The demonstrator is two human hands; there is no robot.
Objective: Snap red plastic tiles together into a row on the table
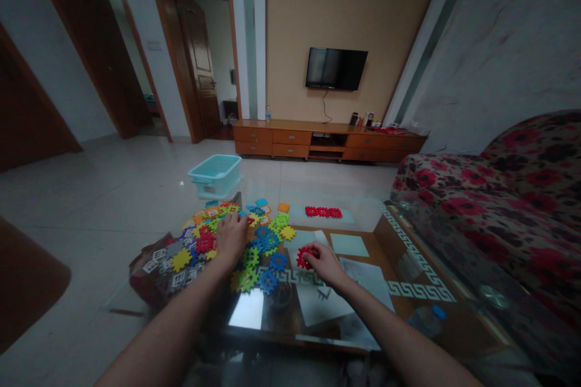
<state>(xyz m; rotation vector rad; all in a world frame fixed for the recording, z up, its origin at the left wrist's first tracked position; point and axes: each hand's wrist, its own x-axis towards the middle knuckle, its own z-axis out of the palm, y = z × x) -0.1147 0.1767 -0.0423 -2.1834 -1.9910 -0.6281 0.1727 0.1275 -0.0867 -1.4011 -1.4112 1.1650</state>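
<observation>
My right hand (324, 263) pinches a red square building piece (304, 257) with notched edges, just above the glass table (363, 329). My left hand (232, 236) reaches onto the pile of plastic building pieces (263, 239), its fingers bent slightly downward and a little apart. Its fingertips are partly hidden among the pieces. The pile mixes yellow, blue, green, orange, white and grey pieces. Other red pieces (206, 242) lie just left of my left hand. Farther back on the glass, a row of joined red pieces (323, 212) lies flat.
A light-blue plastic basket (216, 184) stands beyond the pile. Through the glass show pale sheets and a bottle with a blue cap (429, 319). A floral sofa (494, 211) borders the right side. A wooden TV cabinet (290, 140) stands along the far wall.
</observation>
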